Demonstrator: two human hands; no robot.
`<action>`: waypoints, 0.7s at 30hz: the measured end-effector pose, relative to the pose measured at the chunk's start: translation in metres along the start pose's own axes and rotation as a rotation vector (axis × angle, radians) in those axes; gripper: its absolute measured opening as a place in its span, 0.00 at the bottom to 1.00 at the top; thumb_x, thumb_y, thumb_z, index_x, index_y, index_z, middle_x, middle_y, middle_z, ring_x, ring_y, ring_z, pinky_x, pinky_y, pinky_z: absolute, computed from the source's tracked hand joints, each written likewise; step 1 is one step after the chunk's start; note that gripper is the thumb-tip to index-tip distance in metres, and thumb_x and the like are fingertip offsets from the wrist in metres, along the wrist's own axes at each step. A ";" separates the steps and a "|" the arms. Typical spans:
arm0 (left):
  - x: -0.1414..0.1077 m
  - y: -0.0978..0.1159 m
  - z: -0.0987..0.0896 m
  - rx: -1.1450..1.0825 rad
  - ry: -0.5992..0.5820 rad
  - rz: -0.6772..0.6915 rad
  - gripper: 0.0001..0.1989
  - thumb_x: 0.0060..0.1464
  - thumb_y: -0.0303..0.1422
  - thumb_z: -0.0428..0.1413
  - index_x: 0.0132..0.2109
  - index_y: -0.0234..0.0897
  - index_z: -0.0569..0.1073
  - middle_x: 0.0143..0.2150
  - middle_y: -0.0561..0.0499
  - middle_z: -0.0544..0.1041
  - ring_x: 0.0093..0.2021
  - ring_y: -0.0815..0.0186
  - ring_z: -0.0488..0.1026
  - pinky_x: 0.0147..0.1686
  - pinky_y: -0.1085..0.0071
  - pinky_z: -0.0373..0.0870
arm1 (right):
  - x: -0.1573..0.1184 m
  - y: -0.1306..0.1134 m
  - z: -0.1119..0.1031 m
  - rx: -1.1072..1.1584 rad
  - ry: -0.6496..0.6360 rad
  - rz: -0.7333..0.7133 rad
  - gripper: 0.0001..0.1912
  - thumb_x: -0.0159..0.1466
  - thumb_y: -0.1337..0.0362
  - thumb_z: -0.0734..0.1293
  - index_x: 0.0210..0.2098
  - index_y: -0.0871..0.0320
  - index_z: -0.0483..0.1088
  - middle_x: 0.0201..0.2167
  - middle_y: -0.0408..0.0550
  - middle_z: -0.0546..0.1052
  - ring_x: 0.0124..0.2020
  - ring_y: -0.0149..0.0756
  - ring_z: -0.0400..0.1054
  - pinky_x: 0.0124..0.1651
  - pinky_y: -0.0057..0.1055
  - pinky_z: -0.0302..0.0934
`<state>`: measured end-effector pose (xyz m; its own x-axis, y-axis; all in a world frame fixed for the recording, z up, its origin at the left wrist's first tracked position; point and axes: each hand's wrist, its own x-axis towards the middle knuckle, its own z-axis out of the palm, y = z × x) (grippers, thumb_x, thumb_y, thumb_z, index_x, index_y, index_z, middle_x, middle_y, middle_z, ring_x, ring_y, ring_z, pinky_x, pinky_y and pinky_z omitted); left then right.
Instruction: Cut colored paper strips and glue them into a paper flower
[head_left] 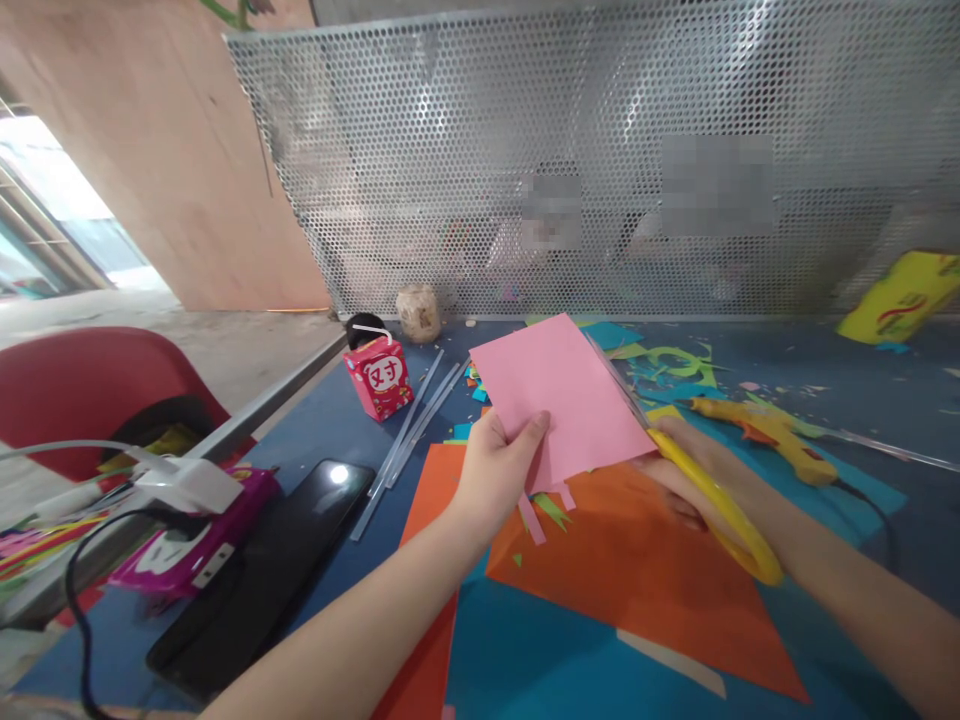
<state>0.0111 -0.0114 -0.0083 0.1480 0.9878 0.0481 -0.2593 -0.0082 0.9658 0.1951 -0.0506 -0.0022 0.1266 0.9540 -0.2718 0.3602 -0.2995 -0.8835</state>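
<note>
My left hand [502, 465] pinches a pink sheet of paper [559, 390] by its lower left part, thumb on top. The paper is held up above the table. In my right hand [694, 475] is a pair of scissors with yellow handles [724, 510]. Their metal blades run along the right edge of the pink paper, partly hidden behind it. Below both hands lie an orange sheet [637, 570] and a blue sheet [540, 650]. Small pink strips [532, 520] and green scraps rest on the orange sheet.
A yellow glue gun [780, 440] lies at the right, its cord trailing. Clear glue sticks [405, 435], a red drink carton [380, 375], a black phone [262, 580] and a purple power strip [195, 540] are on the left. A perforated metal panel [480, 130] stands behind.
</note>
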 end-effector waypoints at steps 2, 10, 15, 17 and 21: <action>0.000 0.000 0.000 0.005 -0.001 -0.002 0.11 0.46 0.37 0.60 0.34 0.34 0.74 0.34 0.49 0.78 0.31 0.66 0.73 0.29 0.72 0.69 | 0.005 0.001 -0.004 0.073 -0.081 0.083 0.16 0.53 0.47 0.61 0.25 0.52 0.55 0.05 0.30 0.54 0.07 0.26 0.48 0.12 0.25 0.49; 0.001 -0.001 -0.001 0.024 -0.014 0.011 0.12 0.47 0.38 0.60 0.35 0.34 0.73 0.33 0.49 0.77 0.30 0.68 0.71 0.28 0.73 0.68 | 0.004 0.002 -0.006 0.073 -0.074 0.108 0.18 0.53 0.45 0.60 0.26 0.52 0.56 0.05 0.32 0.55 0.06 0.28 0.50 0.10 0.25 0.49; 0.002 -0.003 -0.002 0.040 0.004 0.020 0.12 0.46 0.38 0.60 0.34 0.33 0.73 0.30 0.50 0.75 0.29 0.67 0.71 0.27 0.73 0.68 | -0.002 0.001 -0.003 0.074 -0.044 0.038 0.18 0.52 0.44 0.60 0.29 0.52 0.55 0.05 0.31 0.58 0.05 0.29 0.51 0.10 0.25 0.48; 0.002 -0.003 -0.002 0.040 -0.001 0.019 0.12 0.47 0.38 0.59 0.34 0.33 0.73 0.30 0.50 0.75 0.28 0.67 0.71 0.26 0.73 0.68 | -0.004 0.001 -0.001 0.048 -0.033 -0.005 0.19 0.51 0.45 0.62 0.31 0.52 0.55 0.05 0.30 0.58 0.05 0.29 0.51 0.09 0.24 0.47; 0.001 -0.001 -0.002 0.037 0.001 0.032 0.10 0.47 0.36 0.59 0.34 0.33 0.73 0.29 0.51 0.74 0.27 0.69 0.70 0.27 0.73 0.69 | -0.007 0.002 0.001 -0.030 0.026 -0.056 0.19 0.52 0.46 0.62 0.32 0.52 0.56 0.04 0.30 0.56 0.04 0.30 0.51 0.09 0.23 0.45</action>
<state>0.0101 -0.0105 -0.0099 0.1392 0.9871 0.0788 -0.2289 -0.0454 0.9724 0.1940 -0.0574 -0.0025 0.1292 0.9688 -0.2116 0.3945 -0.2460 -0.8854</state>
